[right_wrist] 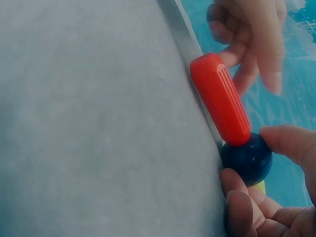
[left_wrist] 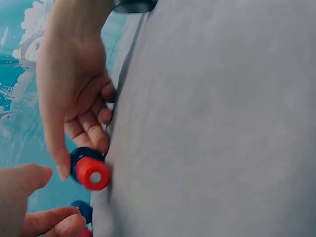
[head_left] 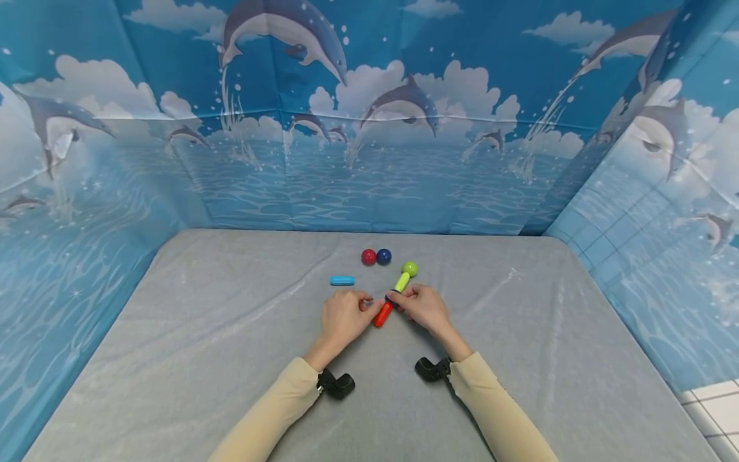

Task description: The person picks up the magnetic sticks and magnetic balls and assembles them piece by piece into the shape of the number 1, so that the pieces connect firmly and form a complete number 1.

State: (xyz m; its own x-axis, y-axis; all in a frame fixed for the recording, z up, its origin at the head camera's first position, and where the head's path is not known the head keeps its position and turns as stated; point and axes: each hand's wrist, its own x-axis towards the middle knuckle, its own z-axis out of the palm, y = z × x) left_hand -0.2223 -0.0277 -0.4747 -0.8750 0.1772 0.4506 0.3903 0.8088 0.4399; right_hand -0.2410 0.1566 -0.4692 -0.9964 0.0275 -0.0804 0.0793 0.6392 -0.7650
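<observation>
A person's pale yellow sleeves (head_left: 271, 404) were nearest, over the gray bench (head_left: 173, 359). A black gadget (head_left: 339, 386) sat at each wrist. Past them, a red stick (head_left: 381, 316) lay at a slant between the two hands, its near end pointing a bit left. The left hand (head_left: 345, 316) was just to the left of it. Its thumb and first finger were apart, and it was not gripping anything. The right hand (head_left: 426, 307) pinched a dark blue ball (right_wrist: 247, 160) with its thumb and fingers. The far end of the red stick touched that ball. On the ball's far side, a green stick (head_left: 402, 282) ran far and to the right, up to a green ball (head_left: 410, 269). Well to the left lay a light blue stick (head_left: 342, 281). Farther off, a red ball (head_left: 369, 257) sat beside another blue ball (head_left: 383, 256). Behind the bench hung a blue dolphin curtain (head_left: 375, 186).
</observation>
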